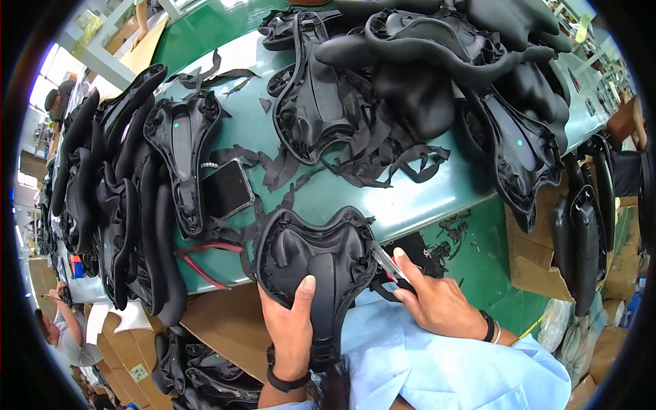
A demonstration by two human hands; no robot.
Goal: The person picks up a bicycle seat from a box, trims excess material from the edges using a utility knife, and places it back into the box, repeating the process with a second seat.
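Note:
My left hand (pixel 290 328) grips a black bicycle saddle (pixel 326 273), its underside facing up, the thumb pressed on the shell near the middle. The wide rear end points away from me and the narrow nose toward my body. In my right hand (pixel 437 301) is a pair of scissors (pixel 384 262) with silver blades and a bit of red near the handle. Their tips touch the saddle's right rim, where the cover is folded in. The fingers partly hide the handles.
Red-handled pliers (pixel 208 263) and a phone (pixel 229 189) lie on the green table (pixel 410 208), left of the saddle. Black trimmed strips (pixel 383 160) are scattered about. Saddles pile up at left (pixel 116 198) and far right (pixel 437 48). Cardboard boxes (pixel 536 256) stand beside the table.

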